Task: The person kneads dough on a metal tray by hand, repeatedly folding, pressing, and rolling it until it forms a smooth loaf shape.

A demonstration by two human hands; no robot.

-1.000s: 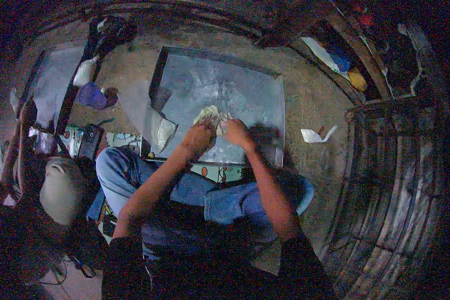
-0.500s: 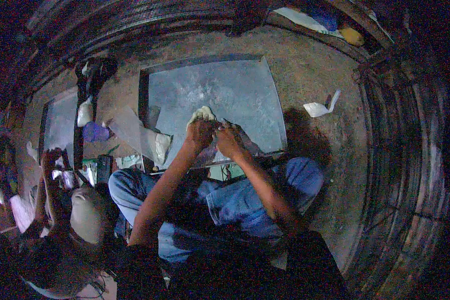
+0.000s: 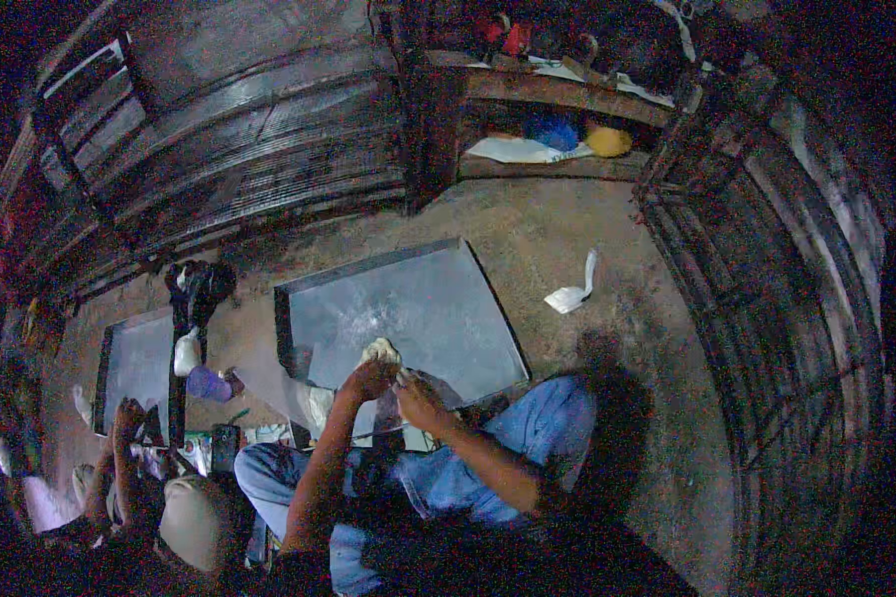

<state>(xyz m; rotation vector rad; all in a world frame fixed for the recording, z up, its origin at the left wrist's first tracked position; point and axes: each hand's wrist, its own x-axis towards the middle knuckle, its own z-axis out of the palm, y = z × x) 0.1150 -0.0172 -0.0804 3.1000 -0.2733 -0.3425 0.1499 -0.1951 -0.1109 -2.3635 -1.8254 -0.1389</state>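
Observation:
A pale lump that looks like dough [image 3: 379, 350] is gripped in my left hand [image 3: 370, 380], above the near part of a shallow grey tray [image 3: 418, 294] with a raised dark rim. Just beside it, my right hand [image 3: 420, 402] has its fingers pinched together; whether it has a piece of the lump cannot be made out. White powder is smeared over the middle of the tray. A white packet [image 3: 317, 406] lies at the tray's near left corner, close to my left forearm.
To the left a co-worker's hands [image 3: 127, 418] are near a second grey tray [image 3: 134, 363]. Between the trays stand a white bag [image 3: 187, 351] and a purple container [image 3: 210, 384]. Another white packet [image 3: 567, 298] rests on the floor at right. A wooden shelf [image 3: 567, 106] is beyond.
The view has tilted up, so the tray and my hands appear lower and more of the wall and shelf shows. My left hand still holds the pale lump, with the right beside it.

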